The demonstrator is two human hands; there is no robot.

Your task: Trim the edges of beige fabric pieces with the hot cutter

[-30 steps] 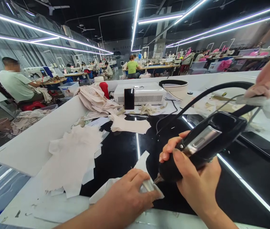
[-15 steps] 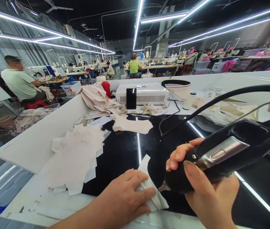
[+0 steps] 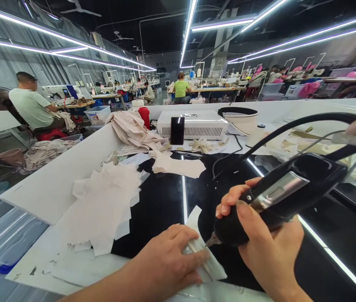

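Two hands work at the near edge of a glossy black table (image 3: 162, 201). Left of them lies a heap of pale fabric pieces (image 3: 102, 207). Right hand (image 3: 264, 247) is clamped around a black corded tool (image 3: 278, 195), tip down. Left hand (image 3: 165, 262) presses flat, fingers together, on a small white fabric strip (image 3: 206, 262) touching that tip.

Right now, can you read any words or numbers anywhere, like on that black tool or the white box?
No text can be read.
Black tool in the right hand: no lettering shows.
White box: no readable label.
Sign on the far pillar: too small and blurred.
Fabric piece under the left hand: plain.
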